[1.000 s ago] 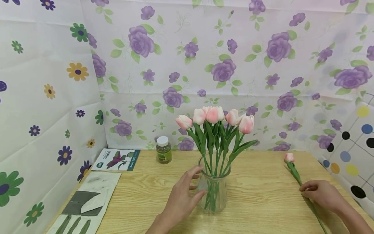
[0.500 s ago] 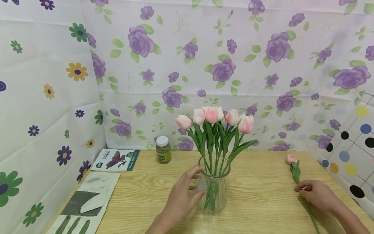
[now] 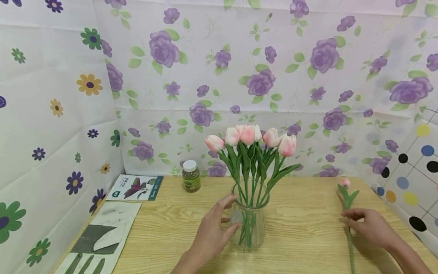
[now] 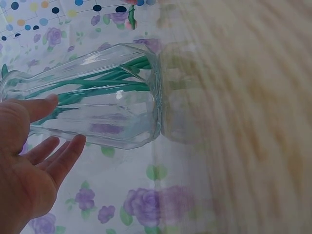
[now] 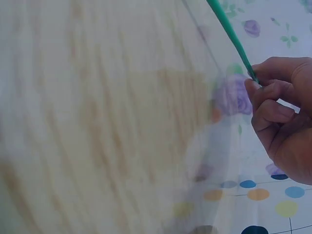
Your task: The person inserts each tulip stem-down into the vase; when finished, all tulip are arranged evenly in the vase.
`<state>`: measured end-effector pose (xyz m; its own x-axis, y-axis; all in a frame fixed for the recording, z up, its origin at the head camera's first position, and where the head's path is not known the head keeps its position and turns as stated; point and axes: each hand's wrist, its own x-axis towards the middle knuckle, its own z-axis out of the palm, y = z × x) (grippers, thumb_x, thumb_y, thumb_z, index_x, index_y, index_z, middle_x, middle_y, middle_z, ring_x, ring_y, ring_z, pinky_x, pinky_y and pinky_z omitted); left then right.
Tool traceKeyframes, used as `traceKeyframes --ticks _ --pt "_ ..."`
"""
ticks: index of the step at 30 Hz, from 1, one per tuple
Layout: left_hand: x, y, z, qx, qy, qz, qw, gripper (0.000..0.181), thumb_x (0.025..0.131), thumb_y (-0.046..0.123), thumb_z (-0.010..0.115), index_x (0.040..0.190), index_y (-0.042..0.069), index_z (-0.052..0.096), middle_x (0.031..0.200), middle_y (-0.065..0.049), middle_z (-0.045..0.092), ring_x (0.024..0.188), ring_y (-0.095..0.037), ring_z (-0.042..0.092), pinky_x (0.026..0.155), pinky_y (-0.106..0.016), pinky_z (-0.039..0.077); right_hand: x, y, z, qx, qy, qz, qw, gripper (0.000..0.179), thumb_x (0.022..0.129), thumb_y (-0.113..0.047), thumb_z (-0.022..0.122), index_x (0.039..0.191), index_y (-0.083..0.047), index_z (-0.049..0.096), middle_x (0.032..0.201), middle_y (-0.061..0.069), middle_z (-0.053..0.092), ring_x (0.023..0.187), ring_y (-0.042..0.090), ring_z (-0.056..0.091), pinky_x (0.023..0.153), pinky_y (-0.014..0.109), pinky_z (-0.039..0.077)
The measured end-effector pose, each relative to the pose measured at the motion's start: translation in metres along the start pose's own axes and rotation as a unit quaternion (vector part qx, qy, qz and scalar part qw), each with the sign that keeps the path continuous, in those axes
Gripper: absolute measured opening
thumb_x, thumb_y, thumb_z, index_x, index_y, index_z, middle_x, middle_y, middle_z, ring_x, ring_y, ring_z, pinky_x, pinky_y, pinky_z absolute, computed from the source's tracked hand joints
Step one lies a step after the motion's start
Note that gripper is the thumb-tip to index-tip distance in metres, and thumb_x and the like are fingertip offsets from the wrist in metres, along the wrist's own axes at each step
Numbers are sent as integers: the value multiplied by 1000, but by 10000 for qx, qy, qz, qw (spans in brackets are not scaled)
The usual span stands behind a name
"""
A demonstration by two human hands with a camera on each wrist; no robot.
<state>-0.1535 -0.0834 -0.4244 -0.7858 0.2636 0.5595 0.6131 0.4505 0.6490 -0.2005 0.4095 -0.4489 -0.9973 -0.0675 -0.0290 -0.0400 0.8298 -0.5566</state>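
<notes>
A clear glass vase stands upright on the table, holding several pink-and-white tulips with green stems. My left hand grips its left side, thumb across the front and fingers curved at the side near the rim. The left wrist view shows the same hand against the glass vase. At the right, my right hand pinches the stem of a single tulip between thumb and fingertips. In the right wrist view, the hand pinches its green stem.
A small jar with a white lid stands at the back, left of the vase. A printed card and a pale sheet with dark shapes lie along the left of the wooden table. Patterned sheets cover the walls.
The single tulip has turned in my right hand, its bloom shifting right and its lower stem left. The right hand has moved slightly left. My left hand stays at the vase.
</notes>
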Motion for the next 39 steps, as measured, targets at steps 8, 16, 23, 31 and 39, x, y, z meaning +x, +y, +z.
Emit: traceKeyframes --ticks 8,16,23,31,39 --pt "0 0 0 3 17 -29 10000 83 85 -1 86 153 22 43 147 -11 61 119 -36 69 84 -30 67 -4 -10 -1 486 203 95 9986 41 106 -22 65 136 6 66 114 17 74 59 8 52 48 29 46" --pt "-1 0 0 38 -22 10 10000 85 85 0 86 153 26 41 144 -10 63 116 -31 71 82 -30 67 -8 -23 -3 1444 389 402 9879 58 105 -42 67 146 -2 61 105 2 68 50 11 44 44 35 45" --pt "-1 0 -1 11 -82 11 10000 82 86 1 85 154 21 42 145 -10 62 117 -31 70 83 -30 67 -11 -40 -7 2232 689 144 9722 37 105 -38 68 140 -27 69 89 -9 58 49 13 40 45 38 41" --pt "-1 1 0 -67 -78 57 9999 83 86 0 85 153 23 42 143 -10 62 117 -34 70 83 -30 67 -13 -58 -10 2598 900 30 9615 35 105 -35 68 139 -27 70 84 -12 55 49 14 40 48 39 38" --pt "-1 1 1 70 10 123 9999 82 86 1 86 152 21 42 143 -10 61 115 -31 70 80 -29 67 -15 -80 -9 2853 1322 -230 9490 34 104 -30 71 137 -23 71 91 -16 63 51 12 43 46 39 36"
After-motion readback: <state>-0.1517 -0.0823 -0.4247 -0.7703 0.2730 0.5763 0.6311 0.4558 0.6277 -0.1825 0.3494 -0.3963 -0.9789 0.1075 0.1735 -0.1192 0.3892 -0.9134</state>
